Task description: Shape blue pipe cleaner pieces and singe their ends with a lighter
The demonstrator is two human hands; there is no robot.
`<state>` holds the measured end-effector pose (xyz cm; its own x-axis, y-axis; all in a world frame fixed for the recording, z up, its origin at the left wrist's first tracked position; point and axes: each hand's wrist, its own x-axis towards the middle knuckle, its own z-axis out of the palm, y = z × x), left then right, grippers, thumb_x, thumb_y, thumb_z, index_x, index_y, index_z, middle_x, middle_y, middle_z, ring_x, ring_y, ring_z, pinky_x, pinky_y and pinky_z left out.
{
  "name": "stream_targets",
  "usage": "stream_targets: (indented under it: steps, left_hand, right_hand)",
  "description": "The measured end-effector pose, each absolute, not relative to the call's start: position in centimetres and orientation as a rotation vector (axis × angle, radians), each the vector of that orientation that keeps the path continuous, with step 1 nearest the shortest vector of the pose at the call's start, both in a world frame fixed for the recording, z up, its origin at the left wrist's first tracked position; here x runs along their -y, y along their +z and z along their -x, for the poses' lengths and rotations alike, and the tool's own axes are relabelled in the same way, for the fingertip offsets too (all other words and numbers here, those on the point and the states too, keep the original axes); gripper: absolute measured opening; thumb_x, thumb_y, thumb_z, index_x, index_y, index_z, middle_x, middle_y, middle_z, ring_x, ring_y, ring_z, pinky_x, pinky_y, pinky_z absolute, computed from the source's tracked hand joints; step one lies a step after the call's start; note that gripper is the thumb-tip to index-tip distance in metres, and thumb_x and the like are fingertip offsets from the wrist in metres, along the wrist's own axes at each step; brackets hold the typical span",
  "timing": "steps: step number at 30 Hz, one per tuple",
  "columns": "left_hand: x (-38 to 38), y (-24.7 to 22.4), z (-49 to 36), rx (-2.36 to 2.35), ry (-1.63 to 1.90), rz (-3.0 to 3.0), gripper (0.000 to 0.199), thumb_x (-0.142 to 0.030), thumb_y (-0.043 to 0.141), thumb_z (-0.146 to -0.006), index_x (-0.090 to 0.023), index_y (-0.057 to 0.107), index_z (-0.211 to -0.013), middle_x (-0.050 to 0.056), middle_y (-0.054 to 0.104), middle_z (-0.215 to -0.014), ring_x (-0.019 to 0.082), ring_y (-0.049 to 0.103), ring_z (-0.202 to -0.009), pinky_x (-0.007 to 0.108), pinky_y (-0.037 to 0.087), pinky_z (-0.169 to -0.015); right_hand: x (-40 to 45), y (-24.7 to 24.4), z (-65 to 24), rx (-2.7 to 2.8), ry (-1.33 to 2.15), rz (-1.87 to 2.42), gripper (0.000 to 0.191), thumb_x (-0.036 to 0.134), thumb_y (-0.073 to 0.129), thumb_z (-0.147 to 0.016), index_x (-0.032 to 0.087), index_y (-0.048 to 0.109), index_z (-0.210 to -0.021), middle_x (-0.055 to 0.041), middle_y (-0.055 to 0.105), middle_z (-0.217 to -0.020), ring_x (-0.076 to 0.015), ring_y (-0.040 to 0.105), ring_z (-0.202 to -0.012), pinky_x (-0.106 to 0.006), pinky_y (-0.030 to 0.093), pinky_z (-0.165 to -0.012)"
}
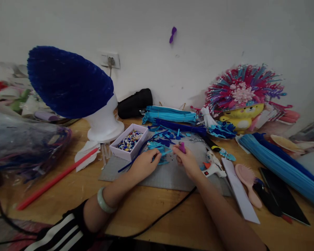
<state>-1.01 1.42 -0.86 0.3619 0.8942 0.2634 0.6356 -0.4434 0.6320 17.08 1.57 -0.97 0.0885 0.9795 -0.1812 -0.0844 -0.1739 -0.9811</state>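
Note:
My right hand is closed around a purple lighter, its top end pointing up. My left hand is curled with thumb and fingers pinched together; whatever is between the fingertips is too small to make out. Right beside those fingertips lie light blue chenille strips, cut short. Dark blue chenille pieces are scattered just behind, on a grey mat. No flame is visible at the lighter.
A white box of beads stands left of the mat. On a foam head sits a large blue headpiece. A glue gun, pink hairbrush and blue chenille bundle lie right. A black cable crosses in front.

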Motion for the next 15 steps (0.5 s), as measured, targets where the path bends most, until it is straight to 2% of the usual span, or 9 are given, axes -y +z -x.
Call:
stream_targets:
  steps: [4, 7, 11, 15]
  left_hand:
    - [-1.66, -1.10, 1.09, -1.362, 0.877, -2.173, 0.024, -0.027, 0.044, -0.092, -0.023, 0.053, -0.071, 0.000, 0.062, -0.067, 0.018, 0.060, -0.066, 0.029, 0.045, -0.062]
    - [-1.69, -1.13, 1.12, -1.381, 0.905, -2.132, 0.024, -0.028, 0.043, -0.093, -0.023, 0.049, -0.071, 0.000, 0.061, -0.067, 0.018, 0.059, -0.066, 0.029, 0.044, -0.062]
    - [-1.61, -1.07, 1.09, -1.352, 0.938, -2.080, 0.024, -0.029, 0.041, -0.093, -0.023, 0.046, -0.070, 0.000, 0.060, -0.069, 0.018, 0.059, -0.068, 0.029, 0.044, -0.063]
    - [-1.57, -1.09, 1.03, -1.327, 0.965, -2.058, 0.024, -0.029, 0.042, -0.093, -0.023, 0.048, -0.070, -0.001, 0.059, -0.067, 0.017, 0.057, -0.067, 0.028, 0.044, -0.062]
  right_hand:
    - [-1.32, -0.27, -16.96, 0.772, 1.554, 1.259, 0.045, 0.066, 0.058, -0.075, 0.022, 0.047, -0.075, 0.0101, 0.037, -0.049, -0.0052, 0.023, -0.037, -0.018, 0.009, -0.037]
    - [-1.27, 0.04, -16.90, 0.686, 1.688, 1.273, 0.046, 0.067, 0.046, -0.083, 0.023, 0.043, -0.073, 0.0124, 0.027, -0.043, -0.0055, 0.017, -0.034, -0.017, 0.006, -0.035]
    - [-1.17, -0.15, -16.63, 0.714, 1.683, 1.256, 0.042, 0.063, 0.052, -0.085, 0.022, 0.046, -0.076, 0.0122, 0.031, -0.044, -0.0049, 0.018, -0.034, -0.016, 0.008, -0.035]
    - [-0.97, -0.74, -16.36, 0.837, 1.607, 1.213, 0.042, 0.062, 0.063, -0.079, 0.021, 0.054, -0.082, 0.0092, 0.041, -0.050, -0.0061, 0.031, -0.039, -0.016, 0.019, -0.036]
